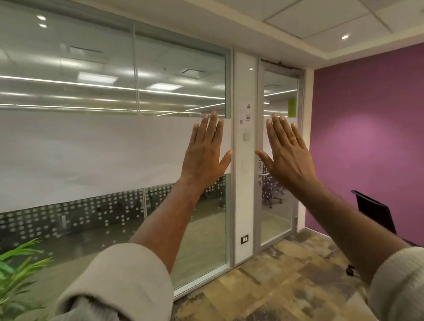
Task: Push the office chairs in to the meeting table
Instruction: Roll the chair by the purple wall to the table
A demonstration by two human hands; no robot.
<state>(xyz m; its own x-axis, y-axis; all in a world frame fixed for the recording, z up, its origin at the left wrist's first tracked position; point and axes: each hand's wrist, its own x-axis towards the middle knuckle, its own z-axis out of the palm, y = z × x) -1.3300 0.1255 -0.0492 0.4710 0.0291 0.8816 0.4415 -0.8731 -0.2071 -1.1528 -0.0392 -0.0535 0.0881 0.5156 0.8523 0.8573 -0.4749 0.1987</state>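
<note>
My left hand [206, 151] and my right hand [289, 150] are both raised in front of me, backs toward me, fingers straight and spread. They hold nothing and touch nothing. A black office chair back [375, 210] stands at the right by the purple wall, partly hidden behind my right forearm. The meeting table is out of view.
A glass partition [98, 119] with a frosted band fills the left and centre. A glass door [277, 154] stands right of it, beside the purple wall [384, 130]. A green plant [6, 270] sits at the lower left. Patterned carpet [270, 297] covers the floor.
</note>
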